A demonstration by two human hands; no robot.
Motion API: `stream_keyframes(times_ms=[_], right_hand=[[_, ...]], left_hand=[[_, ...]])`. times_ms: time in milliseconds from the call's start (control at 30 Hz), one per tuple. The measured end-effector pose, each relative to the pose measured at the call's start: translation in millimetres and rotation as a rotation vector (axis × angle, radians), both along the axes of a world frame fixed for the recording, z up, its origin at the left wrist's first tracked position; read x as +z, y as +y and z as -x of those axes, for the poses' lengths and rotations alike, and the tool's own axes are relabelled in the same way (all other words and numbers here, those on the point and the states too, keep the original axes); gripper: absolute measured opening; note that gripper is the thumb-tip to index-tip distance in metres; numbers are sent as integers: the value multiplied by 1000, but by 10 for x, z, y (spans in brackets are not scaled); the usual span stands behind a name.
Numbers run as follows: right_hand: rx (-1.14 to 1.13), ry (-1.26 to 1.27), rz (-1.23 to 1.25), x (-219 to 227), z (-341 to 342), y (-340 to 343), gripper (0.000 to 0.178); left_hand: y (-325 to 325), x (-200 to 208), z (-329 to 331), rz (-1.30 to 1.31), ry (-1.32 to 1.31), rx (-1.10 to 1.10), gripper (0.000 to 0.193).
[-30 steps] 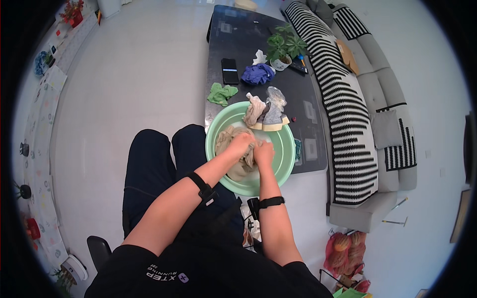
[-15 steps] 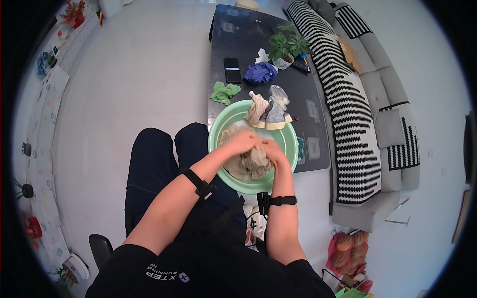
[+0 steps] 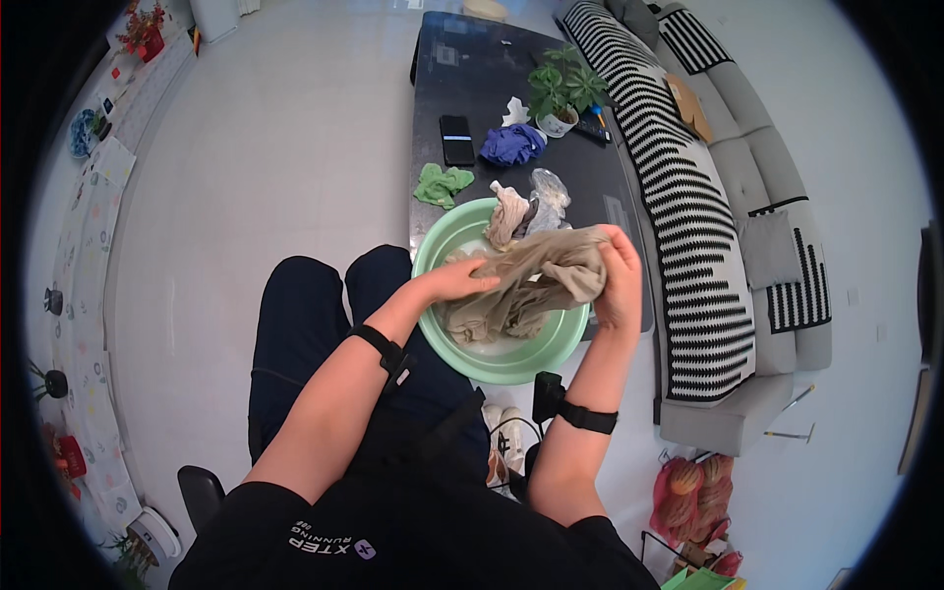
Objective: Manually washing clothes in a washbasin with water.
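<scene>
A light green plastic basin (image 3: 492, 374) holds a wet-looking beige cloth (image 3: 536, 261). My right hand (image 3: 618, 280) grips a bunched end of this cloth, raised over the basin's right rim. Across the left side of the basin reaches my left hand (image 3: 457, 281), its fingers closed on the cloth's other side. Between both hands the fabric is drawn out, thin and wrinkled, while its lower folds lie in the basin. At the far rim rest a pale pinkish-beige bunched cloth (image 3: 506, 214) and a grey bundle (image 3: 549, 202), whose lower part the raised cloth covers.
The dark table (image 3: 457, 84) bears a green cloth (image 3: 442, 185), a phone (image 3: 457, 141), a blue-purple cloth (image 3: 513, 145), a potted plant (image 3: 557, 123) and a remote (image 3: 594, 127). A grey sofa (image 3: 718, 413) stands right. Red net bags (image 3: 678, 506) sit on the floor.
My right hand has moved up and right, lifting and stretching the beige cloth. My left hand has shifted slightly left, so the hands are apart. The cloth now covers part of the grey bundle.
</scene>
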State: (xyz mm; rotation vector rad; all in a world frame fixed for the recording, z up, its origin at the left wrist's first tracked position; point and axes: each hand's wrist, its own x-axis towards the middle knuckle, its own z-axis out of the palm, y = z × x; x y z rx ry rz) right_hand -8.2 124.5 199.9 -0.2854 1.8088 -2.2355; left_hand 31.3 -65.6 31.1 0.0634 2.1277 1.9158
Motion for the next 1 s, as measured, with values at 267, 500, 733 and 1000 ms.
stream_keyframes(times_ms=[267, 500, 733, 1000], right_hand=[[-230, 142, 221, 76, 105, 469, 18], [-312, 44, -28, -322, 263, 559, 19], [-160, 117, -975, -1436, 430, 552, 27], [76, 15, -1426, -1990, 56, -3, 51]], left_hand=[[-10, 595, 37, 147, 153, 123, 38], [75, 526, 103, 427, 197, 238, 36], [181, 296, 87, 660, 202, 68, 40], [246, -86, -157, 868, 118, -195, 46]])
